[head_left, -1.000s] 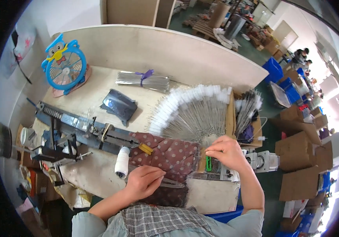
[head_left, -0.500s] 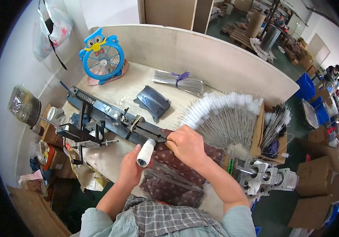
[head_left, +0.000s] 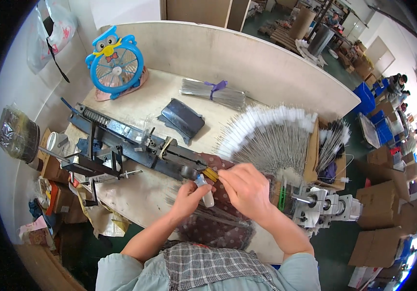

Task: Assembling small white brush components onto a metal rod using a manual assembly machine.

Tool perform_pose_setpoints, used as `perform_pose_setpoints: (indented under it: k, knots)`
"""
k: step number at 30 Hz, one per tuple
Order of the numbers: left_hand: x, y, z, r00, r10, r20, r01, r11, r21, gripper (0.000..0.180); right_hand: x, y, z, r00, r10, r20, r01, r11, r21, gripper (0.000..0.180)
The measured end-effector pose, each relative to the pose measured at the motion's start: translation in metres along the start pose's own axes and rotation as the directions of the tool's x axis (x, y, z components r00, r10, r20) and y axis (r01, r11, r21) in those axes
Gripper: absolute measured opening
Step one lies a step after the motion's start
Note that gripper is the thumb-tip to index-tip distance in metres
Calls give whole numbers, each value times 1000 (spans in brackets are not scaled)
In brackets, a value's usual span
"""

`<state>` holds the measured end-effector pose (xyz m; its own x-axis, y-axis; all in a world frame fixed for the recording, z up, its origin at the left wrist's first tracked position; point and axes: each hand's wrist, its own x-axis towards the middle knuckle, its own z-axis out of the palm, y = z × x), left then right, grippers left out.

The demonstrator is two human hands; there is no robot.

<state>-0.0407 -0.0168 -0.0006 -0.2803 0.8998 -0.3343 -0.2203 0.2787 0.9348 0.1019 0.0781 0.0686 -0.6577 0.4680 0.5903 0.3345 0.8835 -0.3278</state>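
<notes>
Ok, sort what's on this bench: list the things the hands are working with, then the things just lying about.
In use:
left hand holding a small white plastic bottle
right hand at the bottle's tip
long dark-blue metal bench machine just beyond the hands
dark-red dotted cloth under the hands

Lying about:
blue owl-shaped desk fan
tied bundle of grey wires
fanned white-tipped wire brushes
dark folded pouch

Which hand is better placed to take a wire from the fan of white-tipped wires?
Right, probably. The right hand lies just below the fan of white-tipped wires, while the left hand is farther off and grips a small white bottle.
</notes>
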Motion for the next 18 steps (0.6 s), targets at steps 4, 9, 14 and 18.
perform_pose_setpoints:
  k: [4, 9, 14, 18]
  knots:
    - [1, -15, 18, 996, 86, 24, -79, 974, -214, 19, -43, 4, 18, 989, 33, 142, -24, 998, -63, 21]
    - [9, 2, -9, 994, 78, 75, -107, 811, 576, 23, -41, 30, 78, 954, 209, 215, -180, 973, -148, 16]
    - [-2, -7, -50, 991, 58, -119, -25, 965, 262, 39, -41, 23, 49, 923, 223, 312, -268, 957, 109, 20]
    - [-19, -45, -144, 912, -179, -369, -26, 872, -489, 30, -42, 21, 34, 909, 195, 370, -259, 957, 133, 20]
